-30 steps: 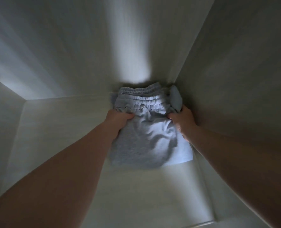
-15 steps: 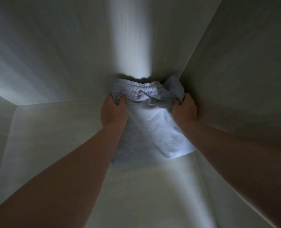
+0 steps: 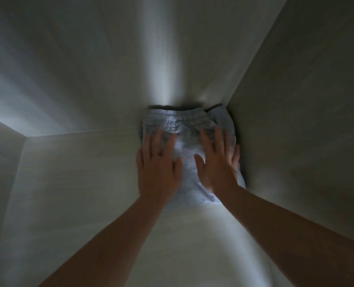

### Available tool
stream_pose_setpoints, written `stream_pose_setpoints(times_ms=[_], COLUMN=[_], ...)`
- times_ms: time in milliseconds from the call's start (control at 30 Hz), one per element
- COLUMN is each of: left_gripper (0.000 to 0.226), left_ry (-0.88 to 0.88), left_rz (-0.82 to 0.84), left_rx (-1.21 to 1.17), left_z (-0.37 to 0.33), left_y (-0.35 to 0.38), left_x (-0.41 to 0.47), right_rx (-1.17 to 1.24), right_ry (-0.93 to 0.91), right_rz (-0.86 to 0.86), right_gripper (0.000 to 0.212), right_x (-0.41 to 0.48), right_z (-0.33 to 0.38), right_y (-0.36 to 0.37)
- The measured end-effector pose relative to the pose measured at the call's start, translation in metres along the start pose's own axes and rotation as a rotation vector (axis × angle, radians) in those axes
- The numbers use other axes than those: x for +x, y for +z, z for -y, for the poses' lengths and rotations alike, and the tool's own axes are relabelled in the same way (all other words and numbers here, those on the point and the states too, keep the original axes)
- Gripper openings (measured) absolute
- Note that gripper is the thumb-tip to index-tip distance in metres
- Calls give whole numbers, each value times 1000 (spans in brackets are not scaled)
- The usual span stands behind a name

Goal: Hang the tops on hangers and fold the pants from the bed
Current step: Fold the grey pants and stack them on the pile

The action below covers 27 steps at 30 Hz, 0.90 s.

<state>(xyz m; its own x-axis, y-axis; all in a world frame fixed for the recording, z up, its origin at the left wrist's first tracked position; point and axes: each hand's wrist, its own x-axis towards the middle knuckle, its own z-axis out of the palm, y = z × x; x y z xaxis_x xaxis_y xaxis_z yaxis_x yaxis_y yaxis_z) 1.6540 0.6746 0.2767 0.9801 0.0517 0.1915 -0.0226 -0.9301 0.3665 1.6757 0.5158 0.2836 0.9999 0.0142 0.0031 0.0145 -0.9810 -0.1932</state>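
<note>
Reaching both arms forward, we lay our left hand (image 3: 158,168) and right hand (image 3: 218,164) palm-down on the folded pants (image 3: 185,124), fingers straight and spread, gripping nothing. The pale grey pants sit in the far right corner of the shelf (image 3: 85,183). Their wrinkled elastic waistband lies toward the back, and their right edge touches the side wall (image 3: 296,141).
</note>
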Motion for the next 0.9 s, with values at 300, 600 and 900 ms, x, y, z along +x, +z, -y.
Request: stream_pose_setpoints(times_ms=[300,600,900], left_gripper=[65,68,64], left_ry=[-45,-197,-367], left_rz=[364,568,677], left_rx=[69,9,-39], left_z=[21,7,-29], left_y=[25,-24,-113], left_x=[2,-128,-249], right_rx=[-126,-139,-42], right_ry=[-44,37,-1], right_rz=[355,493,573], right_gripper=[71,73,69], right_x=[26,-116,-230], right_z=[-25,-21,0], right_y=[18,-10,-85])
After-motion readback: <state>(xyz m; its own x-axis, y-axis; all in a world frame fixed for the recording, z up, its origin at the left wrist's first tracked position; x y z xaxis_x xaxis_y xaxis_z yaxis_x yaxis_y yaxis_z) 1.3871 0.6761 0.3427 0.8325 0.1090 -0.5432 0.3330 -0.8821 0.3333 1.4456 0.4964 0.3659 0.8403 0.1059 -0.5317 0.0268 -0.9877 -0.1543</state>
